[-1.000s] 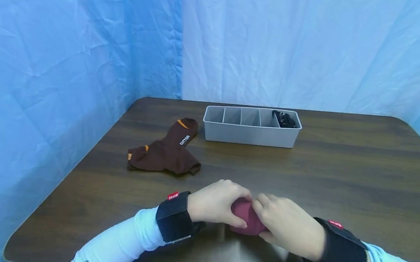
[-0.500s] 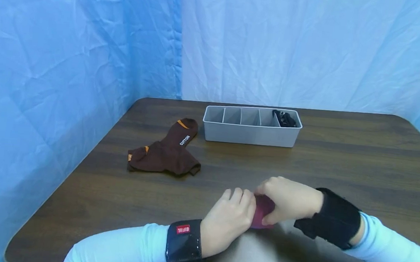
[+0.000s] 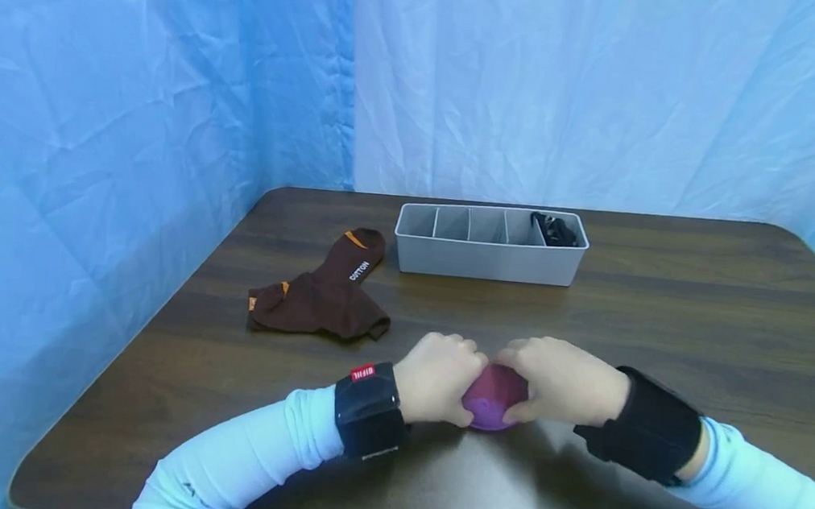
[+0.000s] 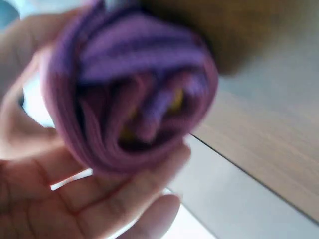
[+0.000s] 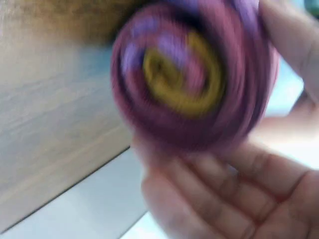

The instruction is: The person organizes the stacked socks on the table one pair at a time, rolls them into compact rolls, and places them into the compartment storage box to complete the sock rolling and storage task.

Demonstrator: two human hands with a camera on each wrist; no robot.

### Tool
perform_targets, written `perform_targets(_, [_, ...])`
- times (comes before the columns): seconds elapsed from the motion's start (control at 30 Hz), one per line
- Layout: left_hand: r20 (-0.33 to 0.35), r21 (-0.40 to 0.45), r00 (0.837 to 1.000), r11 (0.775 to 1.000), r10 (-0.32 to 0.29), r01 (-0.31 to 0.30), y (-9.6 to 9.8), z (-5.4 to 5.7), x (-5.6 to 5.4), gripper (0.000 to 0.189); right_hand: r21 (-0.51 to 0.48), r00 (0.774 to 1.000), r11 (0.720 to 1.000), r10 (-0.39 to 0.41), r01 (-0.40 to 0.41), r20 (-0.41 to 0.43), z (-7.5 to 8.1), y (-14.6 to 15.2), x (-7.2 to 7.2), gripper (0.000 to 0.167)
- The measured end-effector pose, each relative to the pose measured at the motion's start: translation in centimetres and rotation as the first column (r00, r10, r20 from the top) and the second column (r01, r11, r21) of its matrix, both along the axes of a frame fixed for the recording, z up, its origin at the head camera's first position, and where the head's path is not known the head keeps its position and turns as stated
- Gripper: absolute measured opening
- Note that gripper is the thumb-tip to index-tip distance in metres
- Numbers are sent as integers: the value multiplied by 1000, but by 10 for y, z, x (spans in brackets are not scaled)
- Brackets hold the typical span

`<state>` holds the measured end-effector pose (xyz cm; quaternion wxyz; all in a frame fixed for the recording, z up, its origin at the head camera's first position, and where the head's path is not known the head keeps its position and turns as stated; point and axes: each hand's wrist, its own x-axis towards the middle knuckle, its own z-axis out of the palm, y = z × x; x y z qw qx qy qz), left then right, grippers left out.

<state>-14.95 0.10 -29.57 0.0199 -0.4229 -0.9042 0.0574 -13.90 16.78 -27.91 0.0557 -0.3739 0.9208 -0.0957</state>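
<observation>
Between both hands is a rolled-up pair of maroon-purple socks [image 3: 495,396], a compact bundle near the table's front. My left hand [image 3: 439,378] grips its left end, thumb on the near side and fingers over the far side. From the right, my right hand [image 3: 565,381] holds the other end the same way. The left wrist view shows coiled layers of the rolled socks [image 4: 134,99] with small yellow bits inside. In the right wrist view, a mustard-yellow spiral shows at the end of the rolled socks [image 5: 184,74]; this view is blurred.
A pair of brown socks [image 3: 324,296] marked COTTON lies unrolled at the left. Behind stands a grey divided box [image 3: 487,261], with a black bundle [image 3: 555,230] in its rightmost compartment. Blue sheeting [image 3: 137,101] hangs around the dark wooden table [image 3: 701,312].
Both hands have turned the rolled socks and shifted them slightly away from the front edge. The left hand dipped nearer, then rose again. The brown socks and box have stayed put.
</observation>
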Motion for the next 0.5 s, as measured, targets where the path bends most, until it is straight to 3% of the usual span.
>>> perform_targets(0.13, [170,48,985,999,-3,-5,-1,4,-16,41,62,972,997,-33,49,-232,-9,-9,11,49])
perform_targets(0.27, [239,84,971,996,-16,-4,-1,5,-22,40,94,953,992,-57,88,-298,-14,-16,13,53])
perform_targets(0.37, [237,80,972,997,-5,-15,-2,5,-20,44,106,954,991,-52,87,-296,-15,-17,11,53])
perform_targets(0.5, [119,22,993,1000,-9,6,-1,1,-14,51,99,964,993,-33,61,-265,-15,-16,5,48])
